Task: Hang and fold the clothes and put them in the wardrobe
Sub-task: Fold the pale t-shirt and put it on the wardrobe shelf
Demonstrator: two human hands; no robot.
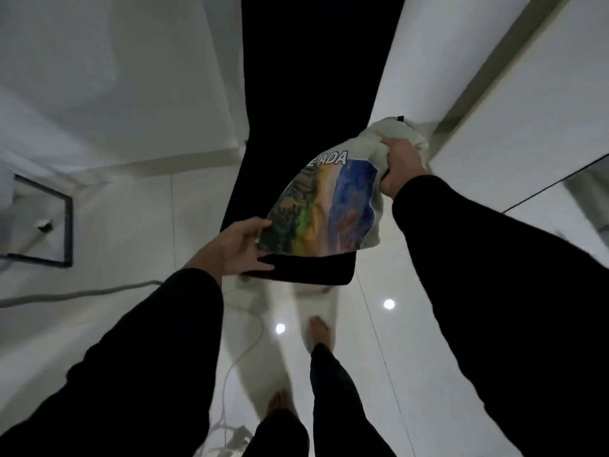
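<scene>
White tiled floor (412,324) below. Right hand (400,166) fist-gripping printed shirt (329,206); left hand (240,247) fingers apart, touching shirt's lower edge.

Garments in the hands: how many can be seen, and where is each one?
2. A white printed T-shirt hangs from the right hand, which grips its bunched top. A black garment lies under it, at the left hand. Others may be hidden.

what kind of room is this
Probably a room at home, perhaps a bedroom: glossy white floor tiles, a white cable trailing across them, and white panels that may be wardrobe doors.
</scene>
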